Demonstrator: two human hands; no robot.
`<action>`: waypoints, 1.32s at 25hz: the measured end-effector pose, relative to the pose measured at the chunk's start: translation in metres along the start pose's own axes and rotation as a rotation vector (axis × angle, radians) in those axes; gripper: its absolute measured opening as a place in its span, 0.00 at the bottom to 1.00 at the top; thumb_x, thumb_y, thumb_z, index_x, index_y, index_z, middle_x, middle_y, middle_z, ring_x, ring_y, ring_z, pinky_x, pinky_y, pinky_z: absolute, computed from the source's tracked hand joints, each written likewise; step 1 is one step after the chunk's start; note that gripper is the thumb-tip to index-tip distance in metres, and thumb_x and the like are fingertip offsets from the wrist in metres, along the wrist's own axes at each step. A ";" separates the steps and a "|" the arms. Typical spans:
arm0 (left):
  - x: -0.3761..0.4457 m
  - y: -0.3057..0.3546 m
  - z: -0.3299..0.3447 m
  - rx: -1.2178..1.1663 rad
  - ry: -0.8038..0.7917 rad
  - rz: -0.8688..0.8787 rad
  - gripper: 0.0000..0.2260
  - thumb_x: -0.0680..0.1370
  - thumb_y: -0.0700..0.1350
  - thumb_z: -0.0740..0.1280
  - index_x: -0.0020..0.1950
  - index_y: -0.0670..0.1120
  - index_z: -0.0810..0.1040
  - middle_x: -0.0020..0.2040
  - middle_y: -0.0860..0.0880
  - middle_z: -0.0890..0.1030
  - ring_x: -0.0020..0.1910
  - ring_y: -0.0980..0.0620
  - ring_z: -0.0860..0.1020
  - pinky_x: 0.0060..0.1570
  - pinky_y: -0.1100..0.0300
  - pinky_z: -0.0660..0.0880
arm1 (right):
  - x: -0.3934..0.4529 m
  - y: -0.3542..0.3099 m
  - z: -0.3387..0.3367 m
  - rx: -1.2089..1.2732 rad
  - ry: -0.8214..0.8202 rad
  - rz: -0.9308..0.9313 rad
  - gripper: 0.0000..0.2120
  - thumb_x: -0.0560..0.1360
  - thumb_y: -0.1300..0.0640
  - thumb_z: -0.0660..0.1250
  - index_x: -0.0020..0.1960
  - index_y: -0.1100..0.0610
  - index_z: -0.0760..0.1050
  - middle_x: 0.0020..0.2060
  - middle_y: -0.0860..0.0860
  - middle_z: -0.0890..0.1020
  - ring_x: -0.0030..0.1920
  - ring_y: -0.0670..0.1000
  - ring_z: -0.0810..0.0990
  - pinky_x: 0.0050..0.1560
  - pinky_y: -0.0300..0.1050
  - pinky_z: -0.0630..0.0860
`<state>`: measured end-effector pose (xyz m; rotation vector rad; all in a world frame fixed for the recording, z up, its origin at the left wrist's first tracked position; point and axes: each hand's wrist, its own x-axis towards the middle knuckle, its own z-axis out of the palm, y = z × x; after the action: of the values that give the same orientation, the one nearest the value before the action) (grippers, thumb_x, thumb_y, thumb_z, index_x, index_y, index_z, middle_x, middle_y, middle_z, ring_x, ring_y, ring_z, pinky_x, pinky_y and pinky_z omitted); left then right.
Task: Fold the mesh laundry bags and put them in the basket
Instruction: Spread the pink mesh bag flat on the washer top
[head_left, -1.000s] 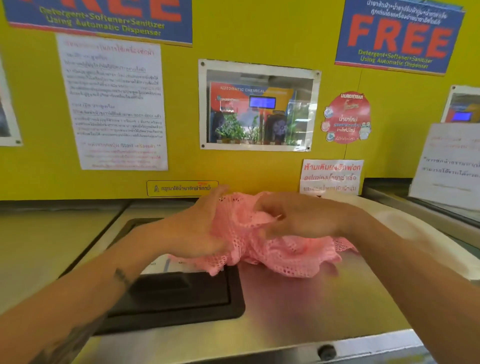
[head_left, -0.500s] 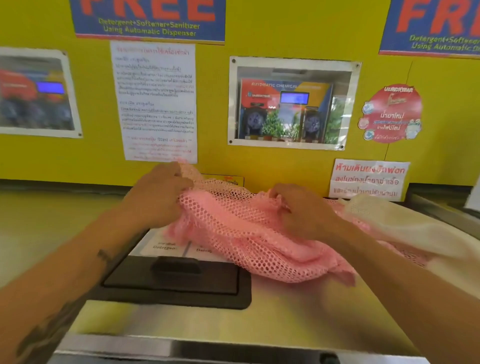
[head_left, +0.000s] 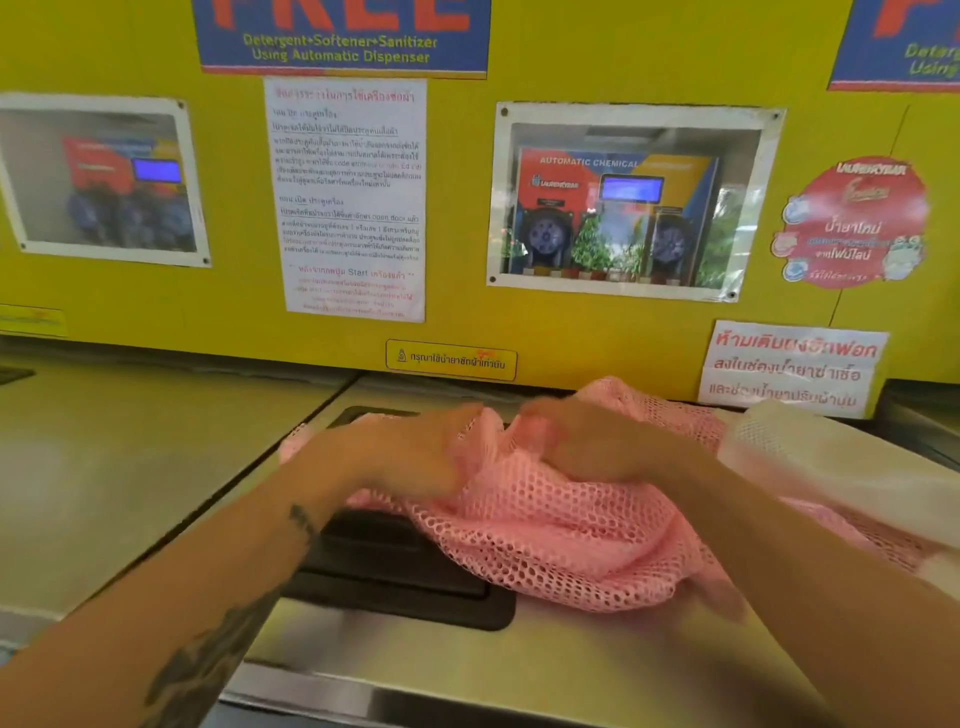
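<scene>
- Pink open-weave mesh laundry bag lies bunched on the stainless steel top of a washing machine, its left part draped over the black recessed detergent drawer lid and its back edge close to the yellow wall panel.
- Left hand rests palm-down on the left part of the bag, fingers reaching toward the middle; motion blur hides whether they pinch the mesh or only press on it, so I cannot tell.
- Right hand sits just beside the left one, knuckles up, fingers curled into a fold of the pink mesh and gripping it.
- Both forearms come in from the lower corners and meet over the bag; the left forearm carries dark tattoos.
- White mesh laundry bag lies to the right, overlapping the pink bag's far right edge and partly behind the right forearm.
- Behind, the wall panel carries a white printed instruction sheet, a framed window showing a chemical dispenser, a round red sticker, a white notice with red lettering and a blue "FREE" banner.
- A neighbouring machine top extends to the left.
</scene>
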<state>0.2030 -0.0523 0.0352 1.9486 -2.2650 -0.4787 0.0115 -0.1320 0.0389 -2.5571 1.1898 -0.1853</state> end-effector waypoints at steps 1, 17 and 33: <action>0.004 -0.003 0.007 0.009 -0.069 -0.034 0.36 0.76 0.48 0.64 0.79 0.56 0.47 0.74 0.47 0.68 0.64 0.50 0.75 0.62 0.62 0.71 | 0.002 0.002 0.007 -0.093 -0.080 -0.013 0.27 0.77 0.60 0.62 0.75 0.53 0.63 0.70 0.52 0.72 0.60 0.51 0.75 0.54 0.44 0.72; -0.002 -0.054 0.002 0.075 0.531 0.041 0.18 0.79 0.54 0.61 0.69 0.56 0.71 0.67 0.51 0.72 0.66 0.49 0.71 0.67 0.45 0.67 | 0.025 0.008 0.001 -0.024 -0.044 -0.012 0.25 0.77 0.59 0.61 0.72 0.46 0.67 0.68 0.45 0.70 0.68 0.52 0.69 0.65 0.50 0.68; 0.025 -0.049 0.006 -0.219 0.387 0.141 0.18 0.78 0.55 0.65 0.67 0.57 0.72 0.70 0.55 0.71 0.63 0.56 0.71 0.64 0.57 0.68 | -0.023 -0.013 -0.016 0.069 0.106 -0.054 0.25 0.74 0.57 0.66 0.70 0.46 0.69 0.66 0.45 0.74 0.63 0.49 0.75 0.63 0.48 0.73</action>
<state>0.2433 -0.0813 0.0111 1.6012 -1.9941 -0.2882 0.0024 -0.1103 0.0590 -2.5487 1.1318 -0.3718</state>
